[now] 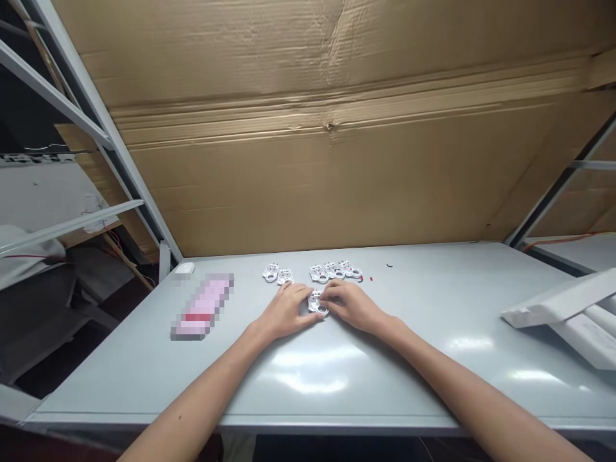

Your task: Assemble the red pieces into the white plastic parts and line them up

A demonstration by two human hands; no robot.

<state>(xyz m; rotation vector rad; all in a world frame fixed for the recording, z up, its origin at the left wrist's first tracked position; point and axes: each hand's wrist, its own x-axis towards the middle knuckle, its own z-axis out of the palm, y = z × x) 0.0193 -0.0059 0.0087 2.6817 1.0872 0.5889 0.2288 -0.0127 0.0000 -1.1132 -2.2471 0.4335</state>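
A small white plastic part with a round ring [316,301] lies on the grey table between my two hands. My left hand [287,309] grips its left side, with the thumb along the near edge and the fingers at the far edge. Over its right side, the fingers of my right hand [350,303] are pinched together; whether a tiny piece is between them is hidden. Just beyond my hands lie more white parts of the same kind, a pair [278,273] at the left and a group of three [335,271] at the right, with small red and dark bits on them.
A blurred pink and red oblong [206,305] lies on the left of the table, with a small white box [185,267] behind it. White foam-like pieces [568,308] rest at the right edge. A tall cardboard sheet [327,186] closes off the back, between metal frame posts.
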